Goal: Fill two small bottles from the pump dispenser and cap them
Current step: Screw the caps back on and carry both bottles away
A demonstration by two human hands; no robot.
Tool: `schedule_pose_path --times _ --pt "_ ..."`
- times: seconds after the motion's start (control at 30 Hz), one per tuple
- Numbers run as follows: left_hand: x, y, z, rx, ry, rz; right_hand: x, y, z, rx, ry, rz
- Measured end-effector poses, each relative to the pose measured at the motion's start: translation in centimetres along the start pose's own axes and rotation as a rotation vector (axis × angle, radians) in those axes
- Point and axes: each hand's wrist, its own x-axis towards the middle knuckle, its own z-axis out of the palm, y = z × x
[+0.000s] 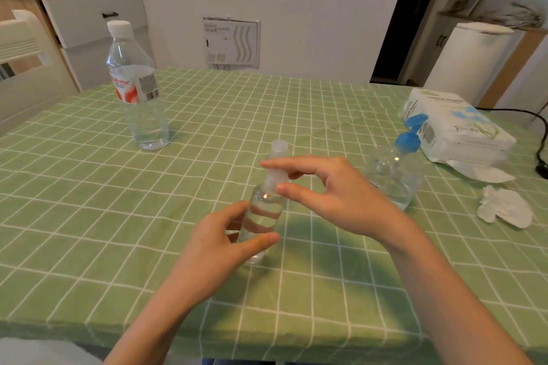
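A small clear bottle [262, 216] stands on the green checked tablecloth at the centre, partly full of clear liquid. My left hand [216, 243] grips its lower body with thumb and fingers. My right hand [323, 190] pinches the translucent cap [278, 157] at the bottle's neck between thumb and forefinger. The pump dispenser [394, 172], a clear round bottle with a blue pump head, stands just right of my right hand. Only one small bottle is in view.
A tall water bottle [138, 89] with a white cap stands at the back left. A white tissue pack [456, 130] and a crumpled tissue [504, 207] lie at the right. A black cable [533, 127] runs along the right edge. The table's front edge [267, 344] is near me.
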Motion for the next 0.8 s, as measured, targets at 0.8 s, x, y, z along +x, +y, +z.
schedule_pose_path --times 0.8 --pt "-0.06 -0.35 0.43 -0.022 0.039 0.008 0.29 -0.56 0.71 -0.085 0.064 0.010"
